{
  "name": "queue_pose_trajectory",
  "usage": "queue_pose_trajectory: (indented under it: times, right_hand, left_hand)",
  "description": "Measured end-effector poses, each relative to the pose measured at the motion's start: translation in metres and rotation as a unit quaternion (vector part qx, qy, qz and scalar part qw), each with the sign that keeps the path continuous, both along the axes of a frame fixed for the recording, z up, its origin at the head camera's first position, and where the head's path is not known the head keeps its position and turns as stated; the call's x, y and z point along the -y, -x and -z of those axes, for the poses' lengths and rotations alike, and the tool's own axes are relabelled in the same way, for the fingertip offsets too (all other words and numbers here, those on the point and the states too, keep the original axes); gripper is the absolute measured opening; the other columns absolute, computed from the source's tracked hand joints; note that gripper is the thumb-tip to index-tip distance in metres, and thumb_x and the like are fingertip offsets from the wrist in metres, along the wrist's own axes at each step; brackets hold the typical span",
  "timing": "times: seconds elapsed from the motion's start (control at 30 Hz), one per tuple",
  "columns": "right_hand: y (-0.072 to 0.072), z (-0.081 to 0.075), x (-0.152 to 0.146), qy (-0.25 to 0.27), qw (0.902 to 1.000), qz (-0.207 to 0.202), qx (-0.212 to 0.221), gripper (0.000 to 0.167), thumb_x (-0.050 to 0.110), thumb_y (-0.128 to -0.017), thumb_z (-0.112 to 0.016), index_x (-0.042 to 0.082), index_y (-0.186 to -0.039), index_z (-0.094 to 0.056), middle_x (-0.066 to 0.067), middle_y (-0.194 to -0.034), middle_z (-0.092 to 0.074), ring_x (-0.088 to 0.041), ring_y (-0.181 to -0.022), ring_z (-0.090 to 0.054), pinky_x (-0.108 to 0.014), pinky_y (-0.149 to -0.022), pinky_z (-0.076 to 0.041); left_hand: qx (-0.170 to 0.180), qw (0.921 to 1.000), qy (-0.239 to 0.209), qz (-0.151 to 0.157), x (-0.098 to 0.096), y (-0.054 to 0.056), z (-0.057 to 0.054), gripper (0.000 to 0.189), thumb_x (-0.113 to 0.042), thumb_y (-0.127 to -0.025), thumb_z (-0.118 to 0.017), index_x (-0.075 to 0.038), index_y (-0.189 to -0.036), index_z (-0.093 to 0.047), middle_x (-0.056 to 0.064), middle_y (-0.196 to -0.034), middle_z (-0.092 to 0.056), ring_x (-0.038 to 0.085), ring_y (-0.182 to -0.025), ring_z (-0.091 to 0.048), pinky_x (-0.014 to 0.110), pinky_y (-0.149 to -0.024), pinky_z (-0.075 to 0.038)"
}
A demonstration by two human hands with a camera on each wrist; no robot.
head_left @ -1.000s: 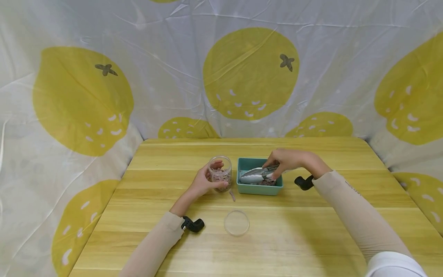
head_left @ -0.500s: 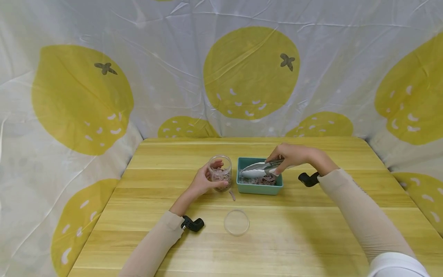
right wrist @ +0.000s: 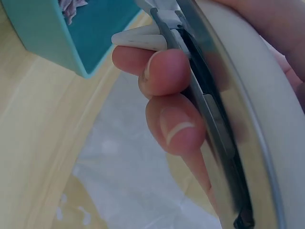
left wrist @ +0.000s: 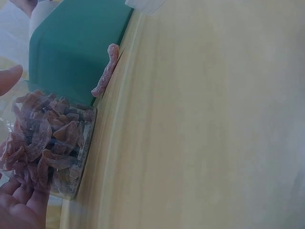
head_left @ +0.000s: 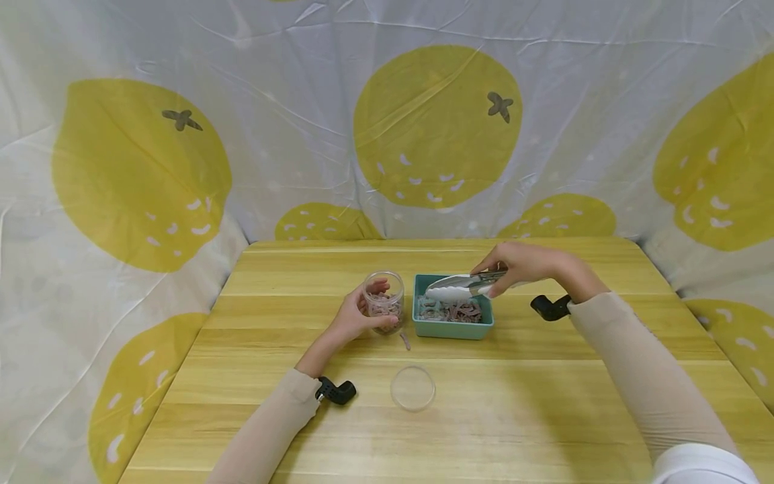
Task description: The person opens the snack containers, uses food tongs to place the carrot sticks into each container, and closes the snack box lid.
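Note:
My left hand [head_left: 353, 319] grips a clear jar [head_left: 385, 310], fingers behind it and thumb across its front. Brownish, sugar-dusted dried strips [left wrist: 45, 138] fill its lower part, and it stands upright without a lid. To its right is a teal box [head_left: 453, 330] holding more strips [head_left: 467, 312]. My right hand [head_left: 514, 263] holds metal tongs [head_left: 450, 289] with pale tips, thumb on one side and fingers on the other. The tongs slant down to the left over the box. Their tips are close together, with no strip showing between them. The right wrist view shows fingers curled around the handles.
One loose strip [head_left: 405, 341] lies on the wooden table [head_left: 514, 430] in front of the jar and box. Nearer to me is a round clear lid [head_left: 413, 388]. A lemon-print curtain [head_left: 435, 128] hangs behind the table and along both sides.
My right hand and the tongs have risen and shifted slightly right, uncovering more strips in the box. The left hand and jar stay in place.

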State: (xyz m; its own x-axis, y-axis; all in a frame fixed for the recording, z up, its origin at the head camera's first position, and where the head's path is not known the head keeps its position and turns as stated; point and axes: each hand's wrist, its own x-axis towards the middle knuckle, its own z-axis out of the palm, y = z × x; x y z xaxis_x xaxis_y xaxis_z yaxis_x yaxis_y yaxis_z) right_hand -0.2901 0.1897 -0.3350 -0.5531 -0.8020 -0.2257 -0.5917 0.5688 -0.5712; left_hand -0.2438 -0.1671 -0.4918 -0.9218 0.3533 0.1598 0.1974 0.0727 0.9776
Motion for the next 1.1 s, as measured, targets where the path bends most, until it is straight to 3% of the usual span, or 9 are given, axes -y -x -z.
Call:
queue_pose_trajectory:
  times: [0.13,0.3,0.4,0.57,0.7,0.83,0.93,1.1]
  right_hand:
    - [0.000,-0.009,-0.002,0.003,1.0000,0.000,-0.009,0.049,0.018,-0.088,-0.079,-0.002,-0.130,-0.065,0.005,-0.065,-0.048,-0.006,-0.055,-0.030,-0.024,-0.054,-0.030]
    - [0.000,-0.021,-0.003,0.022,0.9994,-0.010,-0.022,0.050,0.019,-0.087,-0.079,-0.003,-0.129,-0.064,0.007,-0.060,-0.034,-0.006,-0.055,-0.023,-0.025,-0.055,-0.028]
    - [0.000,-0.029,-0.002,0.025,0.9994,-0.005,-0.022,0.052,0.021,-0.088,-0.079,-0.003,-0.131,-0.063,0.007,-0.068,-0.051,-0.006,-0.058,-0.032,-0.025,-0.057,-0.032]
    - [0.000,-0.040,0.002,0.031,0.9994,0.000,-0.019,0.054,0.021,-0.089,-0.078,-0.003,-0.134,-0.060,-0.001,-0.097,-0.071,-0.011,-0.068,-0.050,-0.026,-0.063,-0.043]
    - [0.002,-0.047,0.008,0.029,0.9993,-0.003,-0.022,0.055,0.023,-0.090,-0.077,-0.001,-0.136,-0.060,0.002,-0.093,-0.070,-0.009,-0.062,-0.042,-0.027,-0.061,-0.040]
    - [0.004,-0.053,0.017,0.034,0.9987,-0.019,-0.033,0.055,0.024,-0.089,-0.077,0.002,-0.137,-0.060,0.007,-0.064,-0.046,-0.008,-0.055,-0.023,-0.027,-0.055,-0.030]
    - [0.006,-0.055,0.025,0.037,0.9978,-0.030,-0.046,0.053,0.024,-0.089,-0.078,0.005,-0.136,-0.062,0.006,-0.059,-0.026,-0.009,-0.054,-0.020,-0.026,-0.054,-0.026]
    - [0.008,-0.056,0.037,0.028,0.9974,-0.033,-0.058,0.052,0.028,-0.090,-0.077,0.009,-0.136,-0.063,0.007,-0.057,-0.026,-0.009,-0.052,-0.021,-0.026,-0.053,-0.027]
  left_hand:
    - [0.005,1.0000,-0.001,-0.003,0.000,-0.001,0.000,0.078,0.009,-0.079,-0.080,0.002,-0.147,-0.042,0.023,-0.145,-0.048,0.037,-0.132,-0.047,0.034,-0.105,-0.042]
    - [0.010,0.9999,-0.004,-0.001,0.001,-0.001,0.000,0.078,0.012,-0.080,-0.077,0.003,-0.148,-0.041,0.025,-0.146,-0.046,0.041,-0.133,-0.045,0.026,-0.101,-0.043]
    - [0.011,0.9999,-0.004,0.004,0.001,-0.001,0.000,0.079,0.014,-0.080,-0.076,0.007,-0.148,-0.038,0.030,-0.147,-0.042,0.045,-0.133,-0.042,0.023,-0.099,-0.043]
    - [0.008,0.9999,-0.007,0.007,0.000,0.000,0.001,0.079,0.015,-0.080,-0.076,0.009,-0.148,-0.036,0.032,-0.147,-0.041,0.047,-0.134,-0.041,0.021,-0.098,-0.043]
    - [0.005,1.0000,-0.004,0.000,-0.001,0.000,0.000,0.078,0.013,-0.080,-0.077,0.006,-0.147,-0.039,0.028,-0.146,-0.044,0.041,-0.134,-0.044,0.026,-0.102,-0.043]
    - [0.000,1.0000,-0.003,-0.002,-0.002,-0.001,-0.001,0.078,0.011,-0.079,-0.079,0.006,-0.146,-0.040,0.027,-0.145,-0.046,0.040,-0.134,-0.044,0.033,-0.106,-0.042]
    - [-0.003,1.0000,-0.003,-0.002,-0.001,-0.001,-0.001,0.078,0.010,-0.078,-0.080,0.006,-0.146,-0.041,0.028,-0.145,-0.046,0.041,-0.134,-0.044,0.035,-0.106,-0.042]
    - [-0.004,1.0000,-0.002,0.001,-0.001,0.000,0.001,0.078,0.010,-0.078,-0.080,0.005,-0.146,-0.041,0.028,-0.145,-0.046,0.040,-0.133,-0.045,0.031,-0.105,-0.042]
